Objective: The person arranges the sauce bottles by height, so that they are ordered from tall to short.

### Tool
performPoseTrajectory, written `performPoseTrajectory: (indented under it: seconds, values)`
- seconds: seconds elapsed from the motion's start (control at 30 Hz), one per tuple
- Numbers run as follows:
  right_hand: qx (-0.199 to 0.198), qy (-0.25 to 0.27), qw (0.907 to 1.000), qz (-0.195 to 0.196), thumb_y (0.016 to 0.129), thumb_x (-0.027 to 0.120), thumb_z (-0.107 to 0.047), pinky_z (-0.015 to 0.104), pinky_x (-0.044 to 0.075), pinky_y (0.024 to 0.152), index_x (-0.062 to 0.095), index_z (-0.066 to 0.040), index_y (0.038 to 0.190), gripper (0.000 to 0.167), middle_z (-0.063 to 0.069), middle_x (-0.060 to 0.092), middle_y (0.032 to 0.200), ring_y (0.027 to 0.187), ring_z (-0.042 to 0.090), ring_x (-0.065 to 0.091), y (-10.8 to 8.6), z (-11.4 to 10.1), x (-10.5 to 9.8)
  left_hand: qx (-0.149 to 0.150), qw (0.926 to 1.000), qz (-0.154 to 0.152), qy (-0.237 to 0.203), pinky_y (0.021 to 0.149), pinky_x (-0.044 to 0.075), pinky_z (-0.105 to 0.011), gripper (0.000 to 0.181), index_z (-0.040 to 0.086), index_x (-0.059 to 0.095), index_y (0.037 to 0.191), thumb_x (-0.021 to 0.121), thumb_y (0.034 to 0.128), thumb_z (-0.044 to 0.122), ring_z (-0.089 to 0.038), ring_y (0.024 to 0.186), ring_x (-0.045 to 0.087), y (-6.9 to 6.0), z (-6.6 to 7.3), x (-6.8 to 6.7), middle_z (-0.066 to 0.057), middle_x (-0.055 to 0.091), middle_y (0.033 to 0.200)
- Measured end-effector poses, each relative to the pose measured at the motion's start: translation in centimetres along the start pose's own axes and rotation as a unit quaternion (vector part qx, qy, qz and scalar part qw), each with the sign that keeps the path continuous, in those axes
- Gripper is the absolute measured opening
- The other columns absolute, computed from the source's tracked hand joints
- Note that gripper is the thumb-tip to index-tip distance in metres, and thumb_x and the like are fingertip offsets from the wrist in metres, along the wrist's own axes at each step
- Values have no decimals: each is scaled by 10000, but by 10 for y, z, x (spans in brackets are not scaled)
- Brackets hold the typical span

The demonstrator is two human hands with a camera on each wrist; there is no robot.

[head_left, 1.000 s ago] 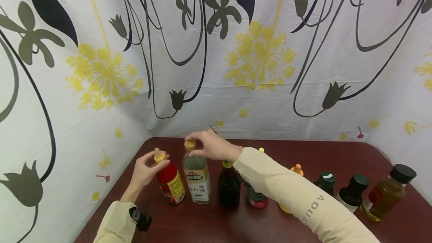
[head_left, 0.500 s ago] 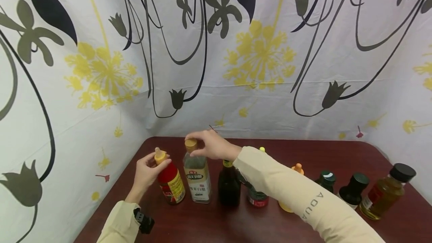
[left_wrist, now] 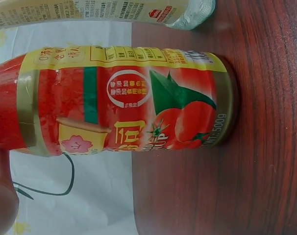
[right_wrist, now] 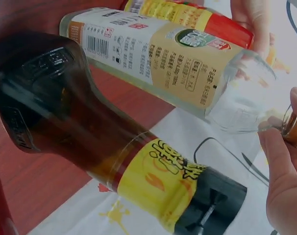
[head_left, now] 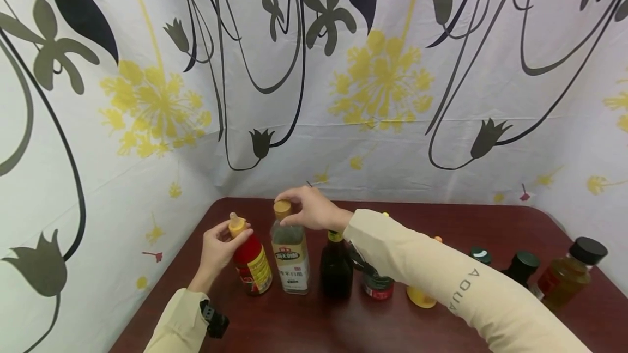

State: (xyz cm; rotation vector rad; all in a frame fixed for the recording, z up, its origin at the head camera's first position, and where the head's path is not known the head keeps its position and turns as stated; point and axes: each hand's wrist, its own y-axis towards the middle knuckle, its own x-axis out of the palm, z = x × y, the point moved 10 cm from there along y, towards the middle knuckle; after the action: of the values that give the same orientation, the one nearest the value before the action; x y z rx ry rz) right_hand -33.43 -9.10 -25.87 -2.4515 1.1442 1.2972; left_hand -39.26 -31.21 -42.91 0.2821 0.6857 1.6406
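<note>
At the left end of the bottle row, my left hand [head_left: 218,252] grips a red ketchup bottle [head_left: 252,267] near its yellow nozzle cap [head_left: 237,227]. The bottle's tomato label [left_wrist: 183,117] fills the left wrist view, with part of my thumb [left_wrist: 2,196] at the edge. My right hand [head_left: 314,208] holds the gold-brown cap [head_left: 282,209] of a clear glass white vinegar bottle [head_left: 291,266] between thumb and fingers. That bottle stands upright on the table just right of the ketchup. In the right wrist view, my right hand [right_wrist: 285,176] is at its neck.
A dark sauce bottle [head_left: 336,268] with a yellow neck label stands right of the vinegar. Further along are a red-labelled jar [head_left: 379,287], a yellow-based bottle [head_left: 422,297], dark-capped bottles [head_left: 524,266] and an amber oil bottle [head_left: 564,279]. My right sleeve [head_left: 417,255] partly hides several.
Both hands keep their holds on the ketchup bottle and the vinegar cap. My right forearm has shifted slightly and covers more of the bottles on the right. The head view has shifted a little.
</note>
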Motion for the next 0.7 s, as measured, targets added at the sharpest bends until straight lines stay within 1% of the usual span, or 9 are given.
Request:
performPoseTrajectory:
  seconds: [0.17, 0.3, 0.37, 0.4, 0.53, 0.6, 0.63, 0.67, 0.7]
  values:
    - [-125, -150, 9998, -29, 763, 695, -105, 222, 467, 688, 599, -82, 1099, 351, 3, 612, 965, 828, 99, 572, 0, -2, -2, -78, 9993, -1, -368, 663, 509, -278, 320, 44, 641, 1058, 703, 757, 132, -202, 815, 626, -1, 31, 4, -95, 657, 961]
    - [-5, -84, 9999, 134, 768, 689, -102, 227, 464, 684, 593, -77, 1103, 349, 9, 608, 970, 829, 105, 567, -1, 2, -4, 77, 9999, 119, 0, 652, 504, -226, 331, 123, 641, 1082, 702, 764, 188, -148, 815, 627, 0, 1, -1, -26, 661, 969]
    - [109, 30, 9994, 322, 773, 683, -95, 230, 465, 677, 588, -78, 1104, 344, 15, 605, 970, 826, 110, 566, -1, 6, -6, -279, 9995, 168, 42, 699, 506, -286, 330, 98, 637, 1082, 699, 765, 167, -192, 847, 623, -2, 22, 1, -61, 656, 982]
    - [173, 77, 9988, 459, 774, 681, -91, 229, 467, 674, 586, -81, 1105, 345, 18, 603, 971, 827, 112, 567, -1, 7, -8, -151, 9996, 171, 173, 694, 503, -252, 324, 129, 637, 1089, 692, 773, 177, -162, 850, 622, -1, 15, 1, -31, 657, 984]
    - [427, 50, 9939, 1016, 778, 675, -83, 240, 475, 679, 580, -87, 1136, 370, 39, 607, 995, 836, 132, 578, 3, 11, -21, -880, 9958, 219, 160, 701, 500, -252, 285, 7, 639, 1034, 689, 764, 85, -128, 813, 622, -5, 88, 10, -105, 659, 944]
    - [579, -77, 9902, 1269, 779, 676, -88, 246, 475, 697, 570, -85, 1166, 401, 53, 609, 1024, 852, 144, 583, 7, 9, -30, -702, 9972, 230, 115, 657, 490, -187, 280, 13, 646, 1019, 697, 761, 110, -56, 768, 614, -6, 96, 10, -73, 667, 916]
    - [674, -140, 9881, 1375, 781, 675, -94, 251, 475, 708, 561, -84, 1183, 418, 60, 609, 1041, 861, 149, 584, 10, 9, -34, -886, 9956, 280, 79, 657, 493, -193, 274, -13, 646, 993, 704, 752, 103, -64, 755, 617, -7, 114, 12, -94, 667, 900]
    - [747, -221, 9858, 1488, 781, 677, -101, 256, 474, 716, 554, -83, 1196, 433, 66, 609, 1052, 865, 155, 585, 12, 8, -38, -832, 9961, 291, 61, 655, 494, -197, 271, 0, 649, 988, 707, 752, 119, -78, 757, 620, -7, 110, 12, -77, 670, 894]
    - [837, -276, 9834, 1584, 780, 679, -109, 259, 472, 724, 548, -85, 1206, 447, 69, 609, 1059, 868, 158, 585, 15, 8, -42, -666, 9972, 266, -192, 670, 497, -212, 295, 20, 653, 999, 713, 751, 168, -94, 773, 624, -5, 94, 12, -75, 668, 910]
